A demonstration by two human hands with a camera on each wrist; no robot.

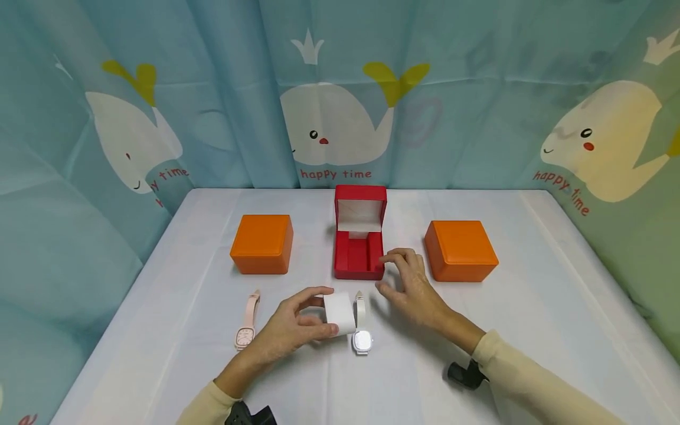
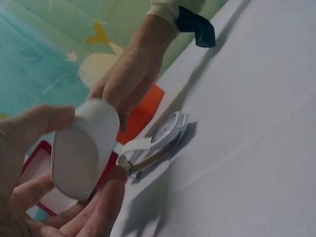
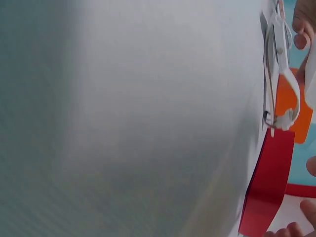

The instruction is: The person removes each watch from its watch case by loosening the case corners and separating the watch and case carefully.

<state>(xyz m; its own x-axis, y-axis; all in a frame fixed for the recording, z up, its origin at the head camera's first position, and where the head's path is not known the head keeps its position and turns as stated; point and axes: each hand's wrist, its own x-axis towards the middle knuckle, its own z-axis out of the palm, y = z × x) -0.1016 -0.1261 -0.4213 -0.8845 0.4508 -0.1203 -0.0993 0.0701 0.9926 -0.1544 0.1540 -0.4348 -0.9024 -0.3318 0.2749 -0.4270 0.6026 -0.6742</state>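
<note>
My left hand (image 1: 294, 321) holds a white watch cushion (image 1: 340, 313) between thumb and fingers, just above the table; its flat, rounded end (image 2: 75, 163) faces the left wrist camera. A white watch (image 1: 362, 341) with its strap buckled in a loop lies right beside the cushion. My right hand (image 1: 411, 289) hovers at the front right corner of an open red watch box (image 1: 358, 275), with loosely bent fingers and nothing in its grasp. The box's lid stands up, showing a pale lining and a bare red inside. Left of my left hand lies a pink watch (image 1: 245, 335).
A closed orange box (image 1: 264, 239) stands to the left of the red one, and another orange box (image 1: 462, 245) to its right, close beyond my right hand. All stand on a white-covered table (image 1: 175, 354). A blue whale-print curtain (image 1: 228, 118) hangs behind it.
</note>
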